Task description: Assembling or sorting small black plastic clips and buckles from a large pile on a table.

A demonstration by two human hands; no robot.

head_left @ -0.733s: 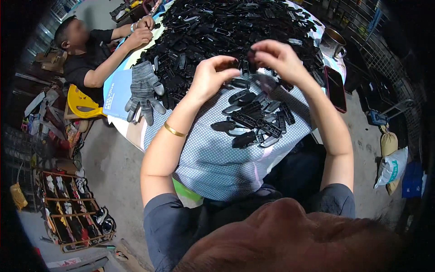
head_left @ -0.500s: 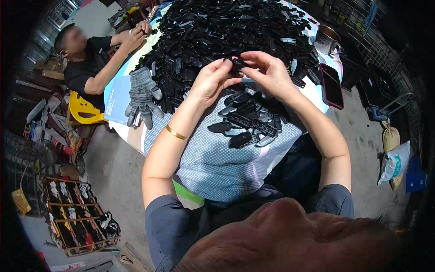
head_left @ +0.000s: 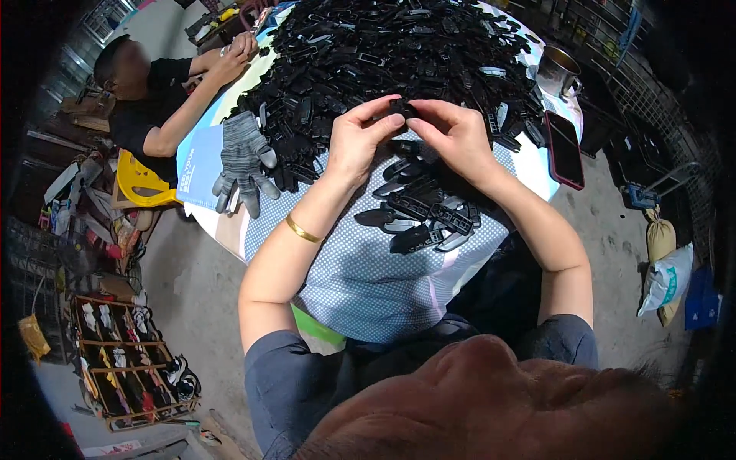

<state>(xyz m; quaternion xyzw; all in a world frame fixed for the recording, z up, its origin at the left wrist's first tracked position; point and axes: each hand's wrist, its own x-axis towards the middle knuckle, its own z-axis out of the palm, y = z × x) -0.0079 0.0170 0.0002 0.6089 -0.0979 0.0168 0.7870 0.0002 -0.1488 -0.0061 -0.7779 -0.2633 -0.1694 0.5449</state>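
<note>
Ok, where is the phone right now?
In the head view, the phone lies at the right edge of the table, below the metal mug and right of the heaped black parts.

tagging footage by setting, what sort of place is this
Probably a small workshop or storeroom, possibly at home: a big heap of small black parts covers much of a cloth-covered table, and sacks stand on a bare grey floor.
</note>
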